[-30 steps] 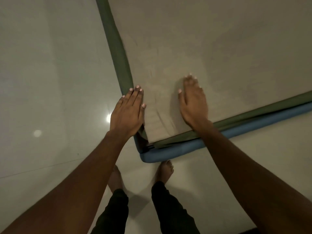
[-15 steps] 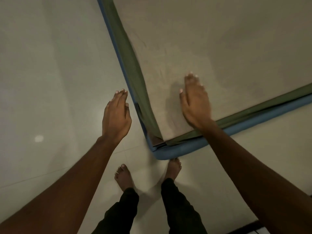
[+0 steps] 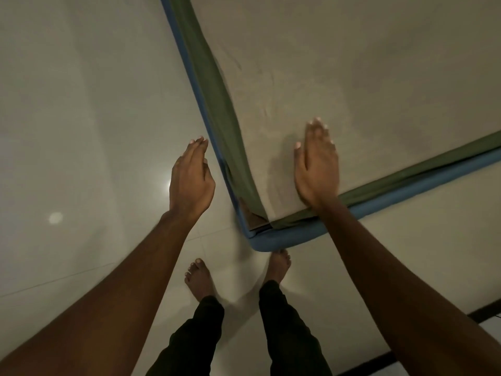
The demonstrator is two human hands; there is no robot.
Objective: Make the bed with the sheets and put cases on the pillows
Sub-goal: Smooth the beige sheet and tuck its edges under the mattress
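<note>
A beige sheet (image 3: 352, 77) with a green border (image 3: 217, 104) covers a blue mattress (image 3: 284, 240) lying on the floor; its near corner points at me. My right hand (image 3: 317, 166) lies flat on the sheet just inside that corner, fingers straight and together. My left hand (image 3: 191, 180) hovers over the floor left of the mattress edge, fingers straight, holding nothing. At the corner the green border is folded and a bit of brown underside shows.
Pale glossy floor tiles (image 3: 81, 131) surround the mattress, with light spots reflected on the left. My bare feet (image 3: 199, 278) stand just in front of the mattress corner. A dark skirting line (image 3: 485, 313) runs at the bottom right.
My left hand has come off the sheet's corner and moved left over the floor. My right hand stays flat on the sheet. The view has shifted so the corner sits further right.
</note>
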